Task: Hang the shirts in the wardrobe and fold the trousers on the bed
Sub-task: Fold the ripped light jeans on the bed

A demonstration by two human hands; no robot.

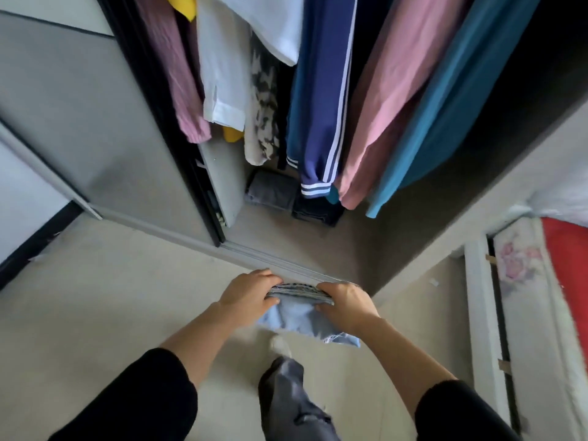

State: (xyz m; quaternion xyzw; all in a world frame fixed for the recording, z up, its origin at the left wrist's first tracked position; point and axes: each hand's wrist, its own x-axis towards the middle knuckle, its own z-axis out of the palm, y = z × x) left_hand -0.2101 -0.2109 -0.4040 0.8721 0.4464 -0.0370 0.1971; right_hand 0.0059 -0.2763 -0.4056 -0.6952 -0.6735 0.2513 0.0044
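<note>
A person stands at the open wardrobe (302,243), holding a bundle of folded jeans (296,316) in pale blue denim out in front, in the air just short of the wardrobe's bottom track. The left hand (251,291) grips the bundle's left end and the right hand (345,302) grips its right end. Both sets of fingers curl over the stacked folds, so the 2 hands are clamped on the jeans with only a narrow strip of denim showing between them. A loose frayed corner droops below the right wrist. Inside the wardrobe hang, from left to right, a purple sweater (181,90), a white shirt (222,84), a patterned top (262,116), a navy garment with white stripes (318,106), a pink shirt (388,100) and a teal shirt (461,90). On the wardrobe floor beneath them lie 2 folded pieces side by side, touching: a grey one (270,192) and a dark one (318,213). The grey sliding door (95,122) stands pushed to the left. At the right edge is the bed (521,281), its side floral, with a red cover (566,265) on top. The person's leg (292,396) in grey trousers shows below the bundle.
</note>
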